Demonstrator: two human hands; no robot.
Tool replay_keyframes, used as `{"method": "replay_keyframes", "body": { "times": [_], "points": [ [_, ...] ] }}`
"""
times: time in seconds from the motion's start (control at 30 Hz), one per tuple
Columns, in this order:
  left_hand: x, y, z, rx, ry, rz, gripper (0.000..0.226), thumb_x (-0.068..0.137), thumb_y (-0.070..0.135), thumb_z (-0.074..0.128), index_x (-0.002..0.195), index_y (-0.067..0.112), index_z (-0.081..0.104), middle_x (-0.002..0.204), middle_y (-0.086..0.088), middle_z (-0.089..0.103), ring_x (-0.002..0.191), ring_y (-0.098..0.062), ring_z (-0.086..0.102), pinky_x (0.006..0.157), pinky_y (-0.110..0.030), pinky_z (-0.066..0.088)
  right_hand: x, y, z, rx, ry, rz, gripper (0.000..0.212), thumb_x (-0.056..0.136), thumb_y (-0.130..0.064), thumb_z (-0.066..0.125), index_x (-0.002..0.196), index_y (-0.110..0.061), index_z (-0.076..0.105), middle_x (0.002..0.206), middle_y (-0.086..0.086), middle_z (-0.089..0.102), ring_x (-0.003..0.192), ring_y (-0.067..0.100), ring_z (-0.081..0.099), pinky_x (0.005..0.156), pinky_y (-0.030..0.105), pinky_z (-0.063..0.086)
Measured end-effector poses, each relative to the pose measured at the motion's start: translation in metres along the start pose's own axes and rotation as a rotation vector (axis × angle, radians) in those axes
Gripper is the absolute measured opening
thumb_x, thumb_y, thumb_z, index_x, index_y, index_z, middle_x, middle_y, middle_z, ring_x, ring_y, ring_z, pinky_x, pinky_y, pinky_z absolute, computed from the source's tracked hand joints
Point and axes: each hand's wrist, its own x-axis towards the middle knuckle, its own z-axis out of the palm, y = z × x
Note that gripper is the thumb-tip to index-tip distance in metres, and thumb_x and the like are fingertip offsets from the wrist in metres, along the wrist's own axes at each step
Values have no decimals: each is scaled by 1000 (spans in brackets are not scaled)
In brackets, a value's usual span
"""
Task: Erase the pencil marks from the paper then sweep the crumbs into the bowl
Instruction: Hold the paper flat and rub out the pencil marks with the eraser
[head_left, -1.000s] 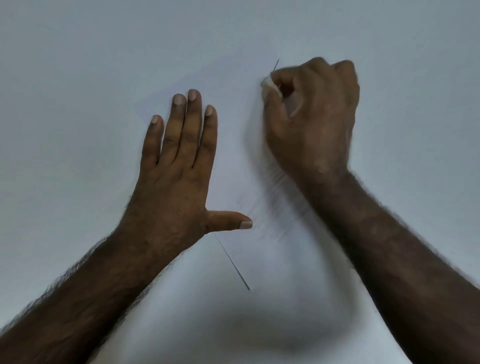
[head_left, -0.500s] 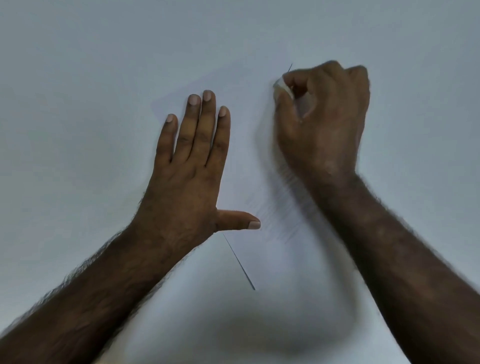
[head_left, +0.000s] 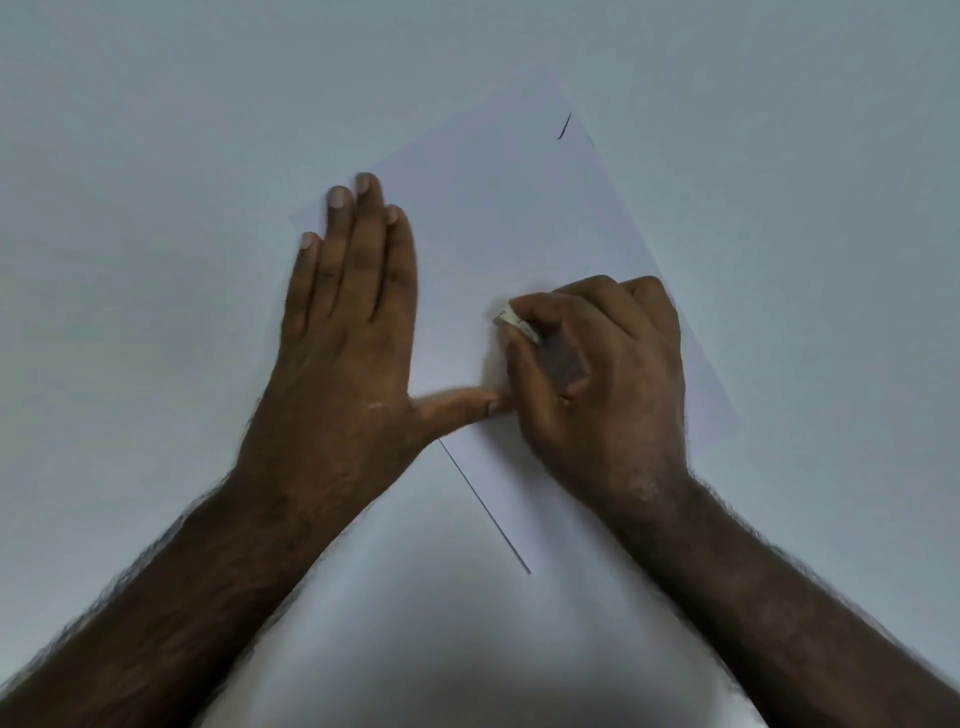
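A white sheet of paper (head_left: 509, 208) lies at an angle on the pale table (head_left: 156, 156). A short dark pencil mark (head_left: 564, 126) shows near the sheet's far corner. My left hand (head_left: 353, 332) presses flat on the paper's left part, fingers straight and thumb stretched to the right. My right hand (head_left: 597, 374) is curled round a small white eraser (head_left: 511, 318) and holds it against the middle of the sheet, beside the left thumb tip. A thin dark line (head_left: 485, 506) runs along the paper's near-left edge. No bowl is in view.
Bare pale table surface surrounds the sheet on all sides. A dark shadow (head_left: 467, 696) falls across the near edge of the view between my forearms.
My right hand has slid with the eraser from the far corner of the sheet back toward me, to the middle. The pencil mark at the far corner is now uncovered. The left hand stays flat.
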Motion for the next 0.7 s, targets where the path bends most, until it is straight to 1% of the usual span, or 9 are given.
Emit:
{"method": "replay_keyframes", "body": {
  "times": [0.1, 0.17, 0.3, 0.4, 0.47, 0.53, 0.57, 0.63, 0.7],
  "points": [
    [-2, -7, -3, 3, -5, -53, 140, 75, 96, 44, 168, -2, 7, 177, -22, -3, 166, -34, -6, 134, -52, 1, 2, 1, -1, 10, -13, 17, 8, 96, -21, 78, 102, -17, 80, 96, -6, 73, 92, 22, 56, 86, 47, 49],
    [-2, -8, -2, 10, 5, -55, 141, 75, 98, 44, 167, -3, 9, 177, -23, 0, 166, -34, -4, 135, -52, 2, 4, -1, 0, 11, -24, 1, 8, 95, -21, 79, 102, -17, 81, 95, -7, 73, 92, 22, 57, 87, 47, 49],
    [-2, -8, -1, -2, 21, -55, 131, 84, 96, 27, 167, -3, 11, 177, -22, 1, 166, -33, -2, 135, -51, 3, 10, -22, 10, 1, -98, -139, 11, 95, -21, 77, 102, -14, 81, 93, 0, 72, 90, 29, 61, 83, 49, 48],
    [-3, -8, -2, 4, 12, -54, 135, 81, 97, 36, 168, -2, 8, 178, -21, -2, 166, -32, -5, 135, -49, 0, 46, -20, 14, -96, -89, -223, 12, 97, -28, 71, 98, -20, 80, 90, 1, 71, 87, 37, 61, 81, 51, 47],
    [-3, -9, -3, -10, -4, -49, 138, 78, 98, 43, 169, 0, 4, 178, -20, -6, 166, -31, -9, 134, -46, -5, 82, -8, 15, -175, -14, -167, 17, 100, -34, 65, 93, -26, 78, 89, -3, 71, 89, 35, 62, 84, 47, 45],
    [-3, -10, -3, -18, -12, -43, 139, 78, 98, 44, 169, 1, 1, 178, -20, -9, 165, -31, -12, 134, -46, -7, 106, 1, 14, -176, 62, -88, 19, 100, -35, 64, 93, -27, 79, 91, -8, 72, 92, 27, 61, 86, 39, 42],
    [-3, -10, -3, -14, -13, -41, 139, 79, 98, 44, 169, 1, 1, 177, -20, -9, 165, -31, -12, 134, -46, -6, 107, 2, 14, -163, 77, -65, 17, 99, -34, 65, 93, -26, 79, 92, -8, 72, 93, 27, 61, 86, 39, 41],
    [-3, -9, -2, 3, -11, -44, 138, 79, 98, 41, 169, 1, 2, 177, -20, -7, 165, -32, -10, 134, -48, -3, 88, -9, 16, -144, 24, -96, 13, 98, -30, 67, 93, -24, 78, 90, -3, 72, 89, 33, 62, 85, 45, 45],
    [-4, -8, -3, 10, -1, -51, 133, 83, 97, 33, 168, -1, 5, 178, -21, -4, 166, -32, -7, 135, -50, 0, 50, -27, 17, -103, -105, -168, 12, 97, -25, 69, 92, -20, 78, 87, 3, 70, 85, 37, 61, 80, 51, 46]
  ]
}}
